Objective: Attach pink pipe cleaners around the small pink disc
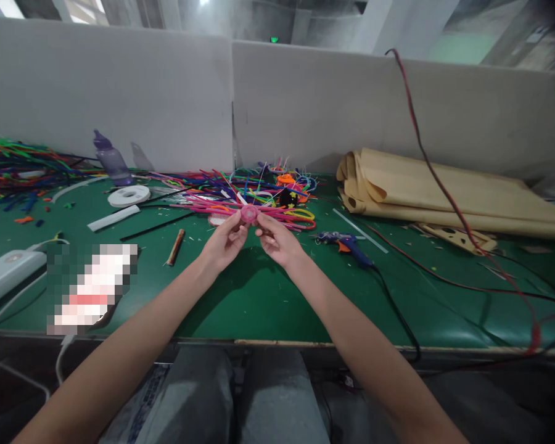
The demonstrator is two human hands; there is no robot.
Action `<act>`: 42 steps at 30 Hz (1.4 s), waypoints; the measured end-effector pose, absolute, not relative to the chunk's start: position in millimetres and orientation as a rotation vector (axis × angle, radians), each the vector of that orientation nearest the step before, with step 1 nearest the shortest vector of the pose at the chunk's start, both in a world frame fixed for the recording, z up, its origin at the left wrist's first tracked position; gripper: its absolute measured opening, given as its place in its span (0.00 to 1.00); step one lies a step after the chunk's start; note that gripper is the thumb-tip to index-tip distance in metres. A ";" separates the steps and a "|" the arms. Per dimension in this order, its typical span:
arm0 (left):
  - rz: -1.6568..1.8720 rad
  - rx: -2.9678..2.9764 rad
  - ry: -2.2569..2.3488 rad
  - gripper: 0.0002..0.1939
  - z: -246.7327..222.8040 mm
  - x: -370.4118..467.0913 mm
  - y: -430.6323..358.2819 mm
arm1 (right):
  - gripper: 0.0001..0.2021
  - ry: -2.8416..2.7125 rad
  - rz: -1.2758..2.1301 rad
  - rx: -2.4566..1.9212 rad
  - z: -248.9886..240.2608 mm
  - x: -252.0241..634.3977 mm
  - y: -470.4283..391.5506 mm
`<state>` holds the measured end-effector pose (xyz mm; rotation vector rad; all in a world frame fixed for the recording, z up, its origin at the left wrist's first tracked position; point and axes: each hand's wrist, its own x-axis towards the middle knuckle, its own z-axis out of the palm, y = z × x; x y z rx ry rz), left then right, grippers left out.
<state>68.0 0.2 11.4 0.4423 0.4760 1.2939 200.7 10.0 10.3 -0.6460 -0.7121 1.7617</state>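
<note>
A small round pink piece (248,214), coiled like a flower, is pinched between both hands above the table. My left hand (226,240) grips its left edge with thumb and forefinger, the other fingers curled. From the other side my right hand (276,239) holds the right edge in the same way. Thin pale strands seem to rise behind the piece; I cannot tell whether they join it. Just beyond the hands lies a heap of pink pipe cleaners (198,206), with a black piece bearing yellow flowers (290,197) at its right.
A blue glue gun (346,242) with a black cord lies right, near rolled brown paper (425,191). A red-black cable (437,176) hangs across the right side. On the left are a purple bottle (112,159), a white spool (129,196) and a pixelated phone-like object (95,287).
</note>
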 end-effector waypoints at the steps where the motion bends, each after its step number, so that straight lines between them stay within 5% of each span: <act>1: 1.295 0.447 0.477 0.06 11.1 68.0 0.3 | 0.03 -0.718 1.761 -0.646 10.1 200.2 9.7; 42: 1.403 0.640 0.596 0.05 2.2 68.7 2.5 | 0.04 -0.849 1.642 -0.736 3.3 188.6 2.9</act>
